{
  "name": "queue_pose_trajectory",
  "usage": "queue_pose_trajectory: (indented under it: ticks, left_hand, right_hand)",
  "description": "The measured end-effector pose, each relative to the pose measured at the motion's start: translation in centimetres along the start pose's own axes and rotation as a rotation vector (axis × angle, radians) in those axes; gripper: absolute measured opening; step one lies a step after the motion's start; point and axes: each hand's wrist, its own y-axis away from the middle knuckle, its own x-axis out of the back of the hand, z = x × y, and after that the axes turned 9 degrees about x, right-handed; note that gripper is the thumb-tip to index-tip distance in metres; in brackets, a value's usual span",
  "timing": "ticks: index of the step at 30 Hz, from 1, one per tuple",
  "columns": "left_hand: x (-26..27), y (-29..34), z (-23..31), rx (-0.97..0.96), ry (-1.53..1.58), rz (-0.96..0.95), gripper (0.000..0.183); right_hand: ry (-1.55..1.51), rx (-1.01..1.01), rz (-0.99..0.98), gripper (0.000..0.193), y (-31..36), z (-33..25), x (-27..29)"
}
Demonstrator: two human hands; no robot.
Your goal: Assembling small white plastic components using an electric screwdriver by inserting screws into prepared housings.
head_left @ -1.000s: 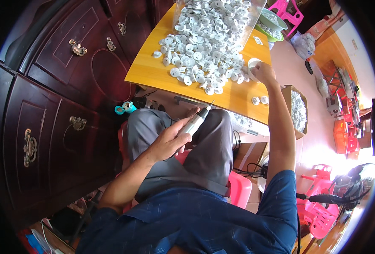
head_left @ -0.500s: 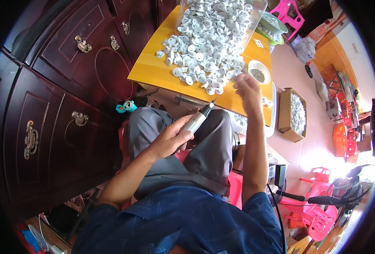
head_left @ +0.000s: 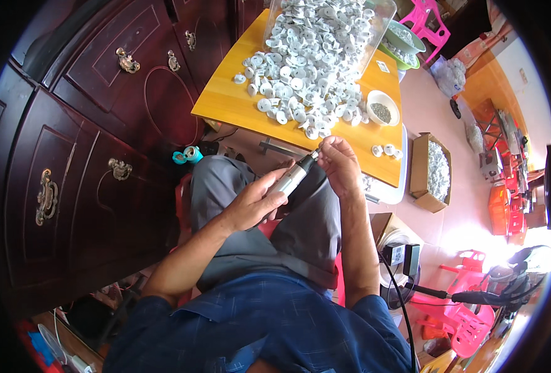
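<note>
My left hand (head_left: 255, 200) is wrapped round an electric screwdriver (head_left: 291, 178), silver with a black nose, held above my lap and slanting up to the right. At its tip, the fingers of my right hand (head_left: 342, 163) are pinched together, and what they hold is too small to make out. Just beyond lies a large heap of small white round plastic parts (head_left: 313, 74) on the yellow wooden table (head_left: 226, 99). A white bowl (head_left: 392, 102) of tiny grey metal pieces stands at the heap's right. Several white parts (head_left: 387, 150) sit apart near the table's right edge.
A clear plastic bin (head_left: 380, 31) lies behind the heap. On the floor to the right stands a cardboard box (head_left: 420, 168) of white parts. Dark wooden drawers (head_left: 89, 161) rise close on the left. A black cable (head_left: 403, 311) hangs by my right arm.
My right hand has come from the table beside the heap, back and left to the screwdriver's tip, its fingers now pinched there. The left hand and screwdriver have hardly moved.
</note>
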Motion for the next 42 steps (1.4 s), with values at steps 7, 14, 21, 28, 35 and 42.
queue_pose_trajectory:
  ticks: [7,14,21,28,35,42]
  left_hand:
    - [0.0,0.0,-0.2,0.030,-0.023,0.005,0.064]
    - [-0.3,0.0,0.2,0.048,-0.050,0.014,0.064]
    - [-0.2,0.2,-0.3,0.057,-0.038,0.028,0.060]
    - [-0.7,0.3,0.6,0.070,-0.151,0.050,0.058]
    - [-0.6,-0.1,-0.6,-0.015,-0.113,0.071,0.050]
    - [0.1,0.1,0.3,0.078,0.180,-0.117,0.061]
  right_hand:
    - [0.002,-0.003,-0.014,0.009,0.1,0.2,0.8]
    - [-0.038,0.019,0.033,0.009,0.2,0.3,0.9]
    - [-0.024,0.048,0.010,0.009,0.2,0.4,0.9]
    - [-0.023,0.029,-0.017,0.010,0.6,0.3,1.5]
    - [-0.015,0.016,0.009,0.009,0.7,-0.1,0.9]
    - [-0.045,0.021,-0.040,0.008,0.8,-0.5,1.1]
